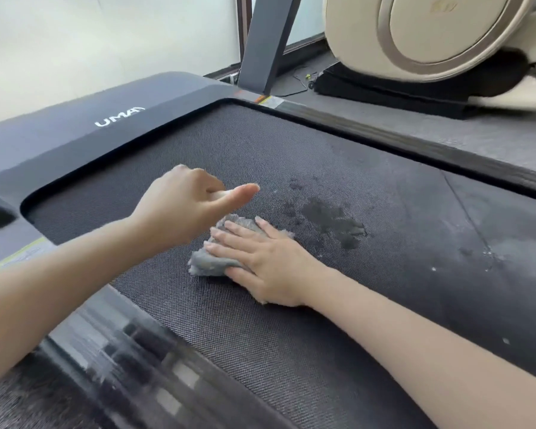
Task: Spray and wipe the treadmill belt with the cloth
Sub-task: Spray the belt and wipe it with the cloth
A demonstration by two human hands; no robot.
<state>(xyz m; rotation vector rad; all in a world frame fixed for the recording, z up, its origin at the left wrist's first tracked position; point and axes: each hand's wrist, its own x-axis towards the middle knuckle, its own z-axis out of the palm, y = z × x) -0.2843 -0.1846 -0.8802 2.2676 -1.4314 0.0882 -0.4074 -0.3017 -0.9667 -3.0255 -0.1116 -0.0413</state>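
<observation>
Lettering (pixel 119 117) on the grey motor cover (pixel 59 144) reads UMA-something, last bit's hard to make out. Small warning sticker (pixel 271 103) by the upright, too tiny to read. Right hand (pixel 266 261) lies flat, fingers spread, pressing the grey cloth (pixel 206 261) onto the treadmill belt (pixel 260 329) just left of a dark wet patch (pixel 328 218). Left hand (pixel 183 199) hovers above, fingers curled, thumb out, holding nothing.
</observation>
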